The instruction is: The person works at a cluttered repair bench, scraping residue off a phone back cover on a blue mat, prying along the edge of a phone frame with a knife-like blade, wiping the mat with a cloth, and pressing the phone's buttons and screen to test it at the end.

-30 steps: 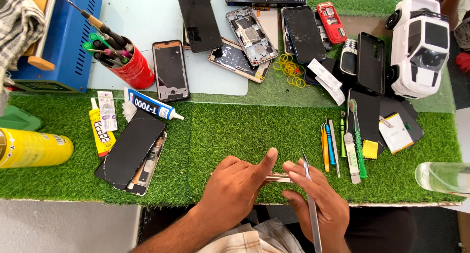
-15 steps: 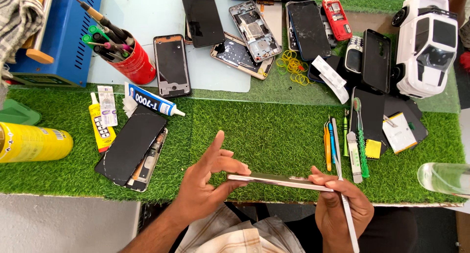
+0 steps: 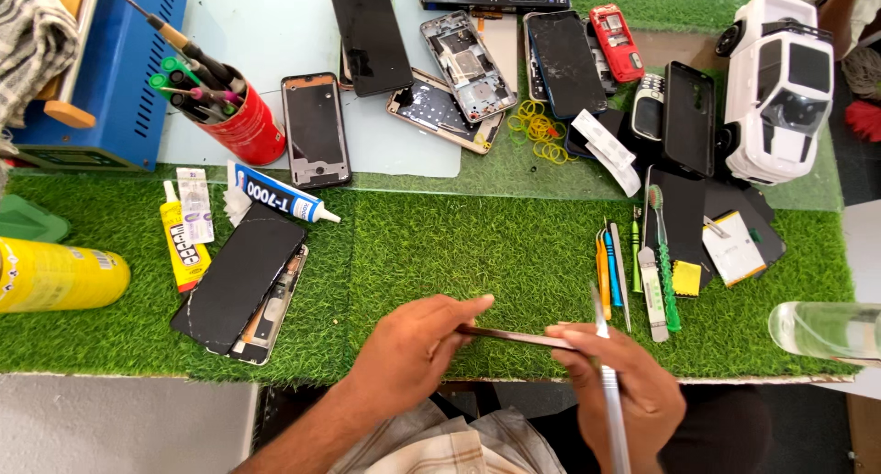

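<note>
Roughly, largest first:

Work surface: a green artificial-grass mat [image 3: 440, 245] covered the bench, with a pale blue pad [image 3: 275, 33] at its far side.

Toy car: a white model car [image 3: 780, 84] stood at the far right edge.

Cracked screen: a black phone panel [image 3: 240, 277] lay flat on the mat, well left of the hands.

Phone frame: a thin phone body [image 3: 514, 335] was seen edge-on above the near edge of the mat, between the two hands. Its long axis ran left to right, almost level, the right end slightly nearer the person.

Left hand [image 3: 413, 355]: palm down, fingers stretched toward the right, closed in a pinch on the frame's left end, thumb beneath and forefinger along the top edge.

Right hand [image 3: 624, 391]: knuckles up, curled around the frame's right end, and also gripping a metal tweezer [image 3: 607, 382].

Tweezer: its tip pointed away from the person, rising just past the frame's edge; the handle ran down out of view.

Hand tools: coloured pry tools [image 3: 607, 272] lay in a row just beyond the right hand.
</note>
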Motion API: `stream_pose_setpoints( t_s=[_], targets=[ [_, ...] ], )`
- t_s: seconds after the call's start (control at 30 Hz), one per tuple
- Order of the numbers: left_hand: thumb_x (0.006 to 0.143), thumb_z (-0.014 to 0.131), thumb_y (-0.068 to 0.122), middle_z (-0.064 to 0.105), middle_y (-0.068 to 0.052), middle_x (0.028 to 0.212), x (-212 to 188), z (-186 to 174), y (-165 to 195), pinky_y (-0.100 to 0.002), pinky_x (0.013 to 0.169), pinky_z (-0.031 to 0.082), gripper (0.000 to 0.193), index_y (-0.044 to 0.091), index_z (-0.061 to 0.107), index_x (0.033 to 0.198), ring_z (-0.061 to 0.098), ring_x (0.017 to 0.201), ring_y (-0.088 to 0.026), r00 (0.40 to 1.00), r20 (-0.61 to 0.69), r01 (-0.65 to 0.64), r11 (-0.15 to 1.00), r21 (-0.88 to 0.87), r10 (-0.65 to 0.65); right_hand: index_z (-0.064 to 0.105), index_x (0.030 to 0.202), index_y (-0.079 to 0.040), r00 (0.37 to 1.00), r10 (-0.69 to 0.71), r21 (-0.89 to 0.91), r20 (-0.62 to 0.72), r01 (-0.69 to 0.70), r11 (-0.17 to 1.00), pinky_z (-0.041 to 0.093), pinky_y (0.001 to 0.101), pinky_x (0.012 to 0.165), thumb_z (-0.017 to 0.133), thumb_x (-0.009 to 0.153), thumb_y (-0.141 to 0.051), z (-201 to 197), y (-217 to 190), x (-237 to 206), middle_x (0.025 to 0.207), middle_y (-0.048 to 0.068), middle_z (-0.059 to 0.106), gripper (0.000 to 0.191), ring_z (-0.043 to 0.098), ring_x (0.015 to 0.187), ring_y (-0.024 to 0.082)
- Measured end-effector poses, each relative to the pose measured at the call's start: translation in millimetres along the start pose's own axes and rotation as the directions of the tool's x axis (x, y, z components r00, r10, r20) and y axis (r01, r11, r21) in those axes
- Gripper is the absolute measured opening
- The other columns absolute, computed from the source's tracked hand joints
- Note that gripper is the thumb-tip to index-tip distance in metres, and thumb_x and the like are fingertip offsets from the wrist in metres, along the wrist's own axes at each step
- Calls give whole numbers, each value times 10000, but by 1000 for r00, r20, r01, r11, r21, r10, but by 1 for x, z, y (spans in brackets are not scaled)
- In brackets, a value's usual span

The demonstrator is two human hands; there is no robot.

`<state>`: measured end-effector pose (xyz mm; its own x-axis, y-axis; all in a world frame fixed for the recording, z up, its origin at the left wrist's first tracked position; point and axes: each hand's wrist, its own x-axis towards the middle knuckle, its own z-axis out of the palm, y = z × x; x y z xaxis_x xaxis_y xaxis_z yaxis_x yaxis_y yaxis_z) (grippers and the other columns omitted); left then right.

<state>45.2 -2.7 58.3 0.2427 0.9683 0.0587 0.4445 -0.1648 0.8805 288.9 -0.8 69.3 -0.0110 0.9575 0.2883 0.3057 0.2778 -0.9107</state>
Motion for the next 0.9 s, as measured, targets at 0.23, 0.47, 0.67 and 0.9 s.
stream_pose_setpoints(
  t_s=[0.23,0.47,0.67,0.9],
  targets=[
    [882,616,-129,740,-71,1031,6,18,-13,-323,813,610,297,66,704,1089,751,943,-208,986,-149,31,963,-268,-74,695,1168,17,982,-74,-11,171,77,997,636,337,900,815,795,-22,8,-38,19,1163,195,760,394,757,1107,244],
    [855,578,-167,752,-67,1067,-2,18,-19,-316,868,594,356,63,700,1098,753,1015,-202,982,-180,-4,954,-299,-52,739,1082,1,983,37,23,182,-42,999,644,291,774,775,850,12,10,-26,10,1092,179,807,235,798,965,198],
    [901,623,-122,721,-57,1082,-7,23,-25,-300,896,569,311,74,678,1135,725,1029,-191,992,-124,-18,945,-327,-24,734,1066,-6,991,8,-34,136,-3,999,642,270,766,781,853,-8,6,-20,3,1055,160,813,218,809,948,173],
    [1040,561,111,664,-48,1217,0,49,-26,-292,1054,496,313,37,533,1343,614,1181,-153,975,78,149,345,-927,-210,715,1215,35,964,156,128,213,-186,974,623,295,829,780,861,5,24,-16,6,1155,179,783,361,770,985,200]
  ],
)
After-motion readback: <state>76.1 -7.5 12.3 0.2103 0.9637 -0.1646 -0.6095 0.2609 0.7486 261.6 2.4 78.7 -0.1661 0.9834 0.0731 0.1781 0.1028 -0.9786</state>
